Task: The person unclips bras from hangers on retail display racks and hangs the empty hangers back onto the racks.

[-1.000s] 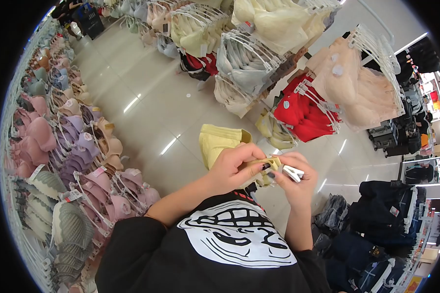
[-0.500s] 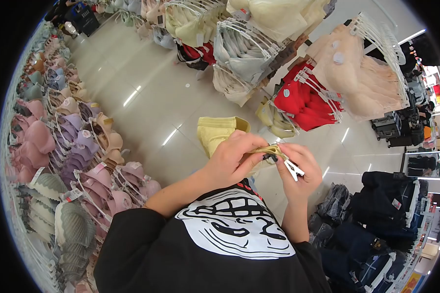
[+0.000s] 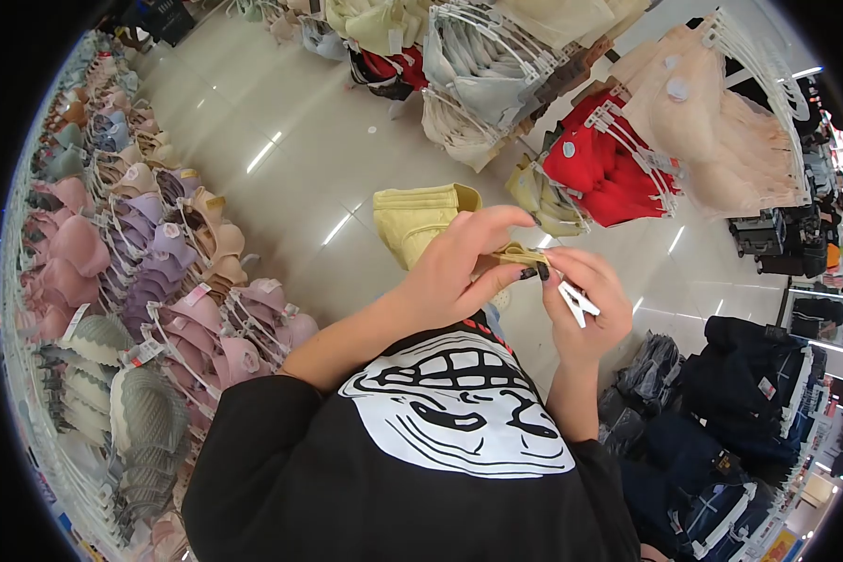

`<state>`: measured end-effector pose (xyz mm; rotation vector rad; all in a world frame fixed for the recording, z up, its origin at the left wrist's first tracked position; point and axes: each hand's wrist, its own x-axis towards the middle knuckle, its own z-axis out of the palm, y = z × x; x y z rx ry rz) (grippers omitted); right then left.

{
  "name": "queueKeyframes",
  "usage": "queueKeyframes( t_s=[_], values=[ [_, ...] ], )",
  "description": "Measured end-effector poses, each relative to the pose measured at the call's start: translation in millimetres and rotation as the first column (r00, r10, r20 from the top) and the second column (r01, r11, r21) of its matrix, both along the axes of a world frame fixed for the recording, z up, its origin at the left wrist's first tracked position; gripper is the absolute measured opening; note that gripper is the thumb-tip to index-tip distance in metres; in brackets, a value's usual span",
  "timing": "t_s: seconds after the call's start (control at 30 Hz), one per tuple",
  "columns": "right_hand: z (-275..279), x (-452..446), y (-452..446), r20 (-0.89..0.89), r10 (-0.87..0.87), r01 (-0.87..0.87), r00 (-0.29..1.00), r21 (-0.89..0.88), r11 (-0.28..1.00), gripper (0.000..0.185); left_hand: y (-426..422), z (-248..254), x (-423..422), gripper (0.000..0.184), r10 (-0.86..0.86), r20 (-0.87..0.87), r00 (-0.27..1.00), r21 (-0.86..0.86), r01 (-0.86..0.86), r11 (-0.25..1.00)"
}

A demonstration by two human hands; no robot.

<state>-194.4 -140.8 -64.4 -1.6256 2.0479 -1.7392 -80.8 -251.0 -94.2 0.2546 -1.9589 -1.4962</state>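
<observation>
A pale yellow bra (image 3: 414,220) hangs before me at chest height, partly hidden behind my left hand. My left hand (image 3: 459,262) grips its fabric low between thumb and fingers, while the index finger is lifted off. My right hand (image 3: 588,298) pinches the end of the same yellow band, close to my left thumb. A white plastic hanger clip (image 3: 576,302) sticks out from between my right fingers. The fastening at the band's end is too small to make out.
Racks of pink, purple and grey bras (image 3: 164,253) line the left. Ahead hang red bras (image 3: 609,169) and beige bras (image 3: 702,122) on white hangers. Dark folded jeans (image 3: 740,375) hang at the right. Suitcases (image 3: 768,244) stand farther back on the tiled floor (image 3: 290,215).
My left index finger has lifted away from the yellow band. Both hands and the bra sit slightly higher and farther right in view, and the surroundings have shifted a little as my head moved.
</observation>
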Motion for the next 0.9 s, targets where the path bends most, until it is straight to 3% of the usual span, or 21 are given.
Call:
queueKeyframes(
  t_s=[0.17, 0.37, 0.47, 0.57, 0.63, 0.77, 0.9],
  values=[
    [-2, -3, 0, 0.060, 0.033, -0.032, 0.998, -0.023, 0.999, 0.019, -12, -3, -5, 0.027, -0.052, -0.081, 0.995, -0.301, 0.025, 0.953],
    [-3, -4, 0, 0.061, 0.004, -0.001, 0.998, -0.052, 0.999, 0.013, -7, -12, -12, 0.023, -0.085, -0.143, 0.986, -0.184, 0.058, 0.981],
    [-5, -3, -1, 0.065, -0.036, 0.041, 0.997, -0.077, 0.996, 0.011, -2, -17, -14, 0.024, -0.056, -0.085, 0.995, -0.114, 0.046, 0.992],
    [-7, -1, -1, 0.103, -0.074, 0.082, 0.992, -0.075, 0.994, 0.009, -1, -24, -15, 0.030, 0.001, -0.094, 0.996, -0.165, -0.017, 0.986],
    [-5, 0, 0, 0.131, -0.092, 0.097, 0.987, -0.033, 0.995, 0.008, 7, -15, -14, 0.033, 0.132, -0.121, 0.984, -0.258, -0.160, 0.953],
    [-6, 2, 0, 0.247, -0.090, 0.094, 0.965, -0.007, 0.996, 0.008, 14, -21, -19, 0.038, 0.305, -0.231, 0.924, -0.444, -0.379, 0.812],
    [-7, 1, 2, 0.330, -0.096, 0.096, 0.939, 0.015, 0.995, 0.009, 11, -17, -21, 0.040, 0.338, -0.294, 0.894, -0.583, -0.448, 0.678]
  ],
)
